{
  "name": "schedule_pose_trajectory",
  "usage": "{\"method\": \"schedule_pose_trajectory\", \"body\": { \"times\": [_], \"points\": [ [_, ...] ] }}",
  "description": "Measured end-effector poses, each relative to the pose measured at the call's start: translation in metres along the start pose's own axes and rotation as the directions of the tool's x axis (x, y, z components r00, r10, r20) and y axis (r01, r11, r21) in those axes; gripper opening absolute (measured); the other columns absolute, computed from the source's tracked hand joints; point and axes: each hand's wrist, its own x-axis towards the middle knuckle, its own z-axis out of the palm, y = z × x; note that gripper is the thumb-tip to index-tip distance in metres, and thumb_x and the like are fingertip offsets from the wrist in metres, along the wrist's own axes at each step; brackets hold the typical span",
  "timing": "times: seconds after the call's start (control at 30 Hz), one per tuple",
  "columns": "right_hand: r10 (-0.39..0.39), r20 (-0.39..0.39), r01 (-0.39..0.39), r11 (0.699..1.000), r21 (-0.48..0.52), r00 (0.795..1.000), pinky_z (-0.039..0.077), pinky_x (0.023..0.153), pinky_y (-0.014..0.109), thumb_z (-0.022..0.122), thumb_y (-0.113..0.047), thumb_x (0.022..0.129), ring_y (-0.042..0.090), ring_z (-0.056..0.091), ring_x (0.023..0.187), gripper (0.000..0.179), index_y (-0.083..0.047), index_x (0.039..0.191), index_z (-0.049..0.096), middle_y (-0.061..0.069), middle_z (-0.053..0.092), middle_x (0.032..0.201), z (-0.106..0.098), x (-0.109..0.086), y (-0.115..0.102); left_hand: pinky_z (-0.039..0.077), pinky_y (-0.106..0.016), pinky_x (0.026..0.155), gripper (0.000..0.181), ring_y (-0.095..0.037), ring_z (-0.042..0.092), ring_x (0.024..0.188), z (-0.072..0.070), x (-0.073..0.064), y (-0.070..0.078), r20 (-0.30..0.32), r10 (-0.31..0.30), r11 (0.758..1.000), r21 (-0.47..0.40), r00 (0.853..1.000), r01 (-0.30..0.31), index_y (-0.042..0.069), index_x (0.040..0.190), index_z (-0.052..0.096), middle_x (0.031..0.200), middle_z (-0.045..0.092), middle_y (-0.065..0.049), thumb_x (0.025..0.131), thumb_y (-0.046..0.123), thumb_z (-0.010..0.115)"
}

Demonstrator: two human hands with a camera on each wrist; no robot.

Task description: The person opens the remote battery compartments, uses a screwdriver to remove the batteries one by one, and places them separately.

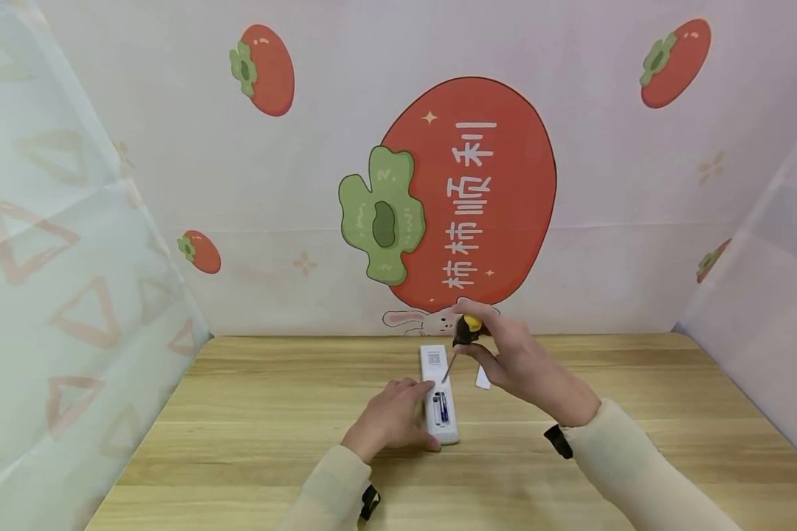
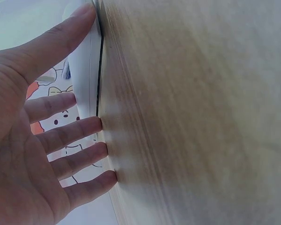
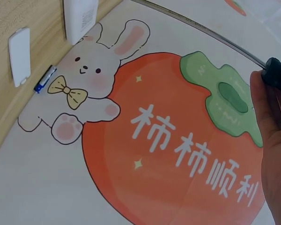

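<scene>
A white remote control [image 1: 448, 434] lies back up on the wooden table, its battery compartment uncovered and one blue battery [image 1: 443, 407] showing inside. My left hand [image 1: 393, 414] rests along its left side, fingers fairly straight. The index finger touches the remote above the compartment, and the thumb is at its near end. In my right hand [image 1: 514, 361] I grip a screwdriver [image 1: 467, 330] with a black and yellow handle. Its thin metal shaft slants down, the tip at the remote's back just above the compartment. The right wrist view cuts off the tip.
To the remote's right lies a white battery cover [image 3: 19, 56], partly behind my right hand in the head view. Beside that cover a loose blue battery [image 3: 45, 78] is on the table [image 1: 272, 413]. A printed cloth wall [image 1: 332, 96] rises at the table's back edge.
</scene>
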Motion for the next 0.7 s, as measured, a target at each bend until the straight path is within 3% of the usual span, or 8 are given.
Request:
{"method": "schedule_pose_trajectory", "body": {
  "times": [0.2, 0.4, 0.53, 0.7],
  "points": [
    [0.016, -0.025, -0.015, 0.999, 0.037, 1.0, 0.058, 0.087, 0.032, 0.068, -0.016, 0.092, 0.014, 0.066, 0.089, 0.057, -0.002, 0.14, 0.041, 0.005, 0.064, 0.098, -0.003, -0.001, -0.004, 0.05, -0.046, 0.098, 0.095, -0.029, 0.055, 0.121, 0.001, 0.001, 0.0, 0.001, -0.006, 1.0, -0.002, 1.0, 0.006, 0.011, 0.145, 0.055, 0.131, 0.062, -0.008, 0.066, 0.046, 0.095],
    [-0.005, 0.012, 0.004, 0.998, 0.067, 1.0, 0.058, 0.082, 0.027, 0.083, 0.009, 0.073, 0.01, 0.065, 0.083, 0.077, 0.0, 0.139, 0.044, 0.002, 0.062, 0.1, -0.005, -0.002, -0.011, 0.051, -0.046, 0.096, 0.095, -0.029, 0.055, 0.12, 0.001, 0.001, 0.0, -0.004, -0.002, 1.0, -0.007, 1.0, 0.002, 0.011, 0.145, 0.056, 0.129, 0.062, -0.008, 0.066, 0.047, 0.095],
    [0.003, 0.031, -0.006, 0.994, 0.108, 1.0, 0.058, 0.079, 0.025, 0.082, 0.005, 0.078, 0.009, 0.063, 0.081, 0.071, 0.001, 0.138, 0.044, 0.001, 0.057, 0.098, -0.003, -0.004, -0.013, 0.05, -0.046, 0.097, 0.095, -0.029, 0.055, 0.12, 0.001, 0.001, -0.001, 0.001, -0.002, 1.0, -0.013, 1.0, 0.002, 0.011, 0.145, 0.056, 0.13, 0.061, -0.008, 0.066, 0.047, 0.094],
    [0.056, -0.021, -0.055, 0.998, 0.035, 0.998, 0.06, 0.076, 0.027, 0.082, 0.008, 0.077, 0.011, 0.063, 0.079, 0.073, -0.001, 0.139, 0.043, 0.002, 0.058, 0.094, 0.005, -0.006, -0.012, 0.05, -0.046, 0.098, 0.096, -0.029, 0.055, 0.12, 0.002, 0.001, -0.001, 0.0, 0.0, 1.0, -0.006, 1.0, 0.0, 0.011, 0.146, 0.055, 0.131, 0.061, -0.008, 0.067, 0.047, 0.094]
  ]
}}
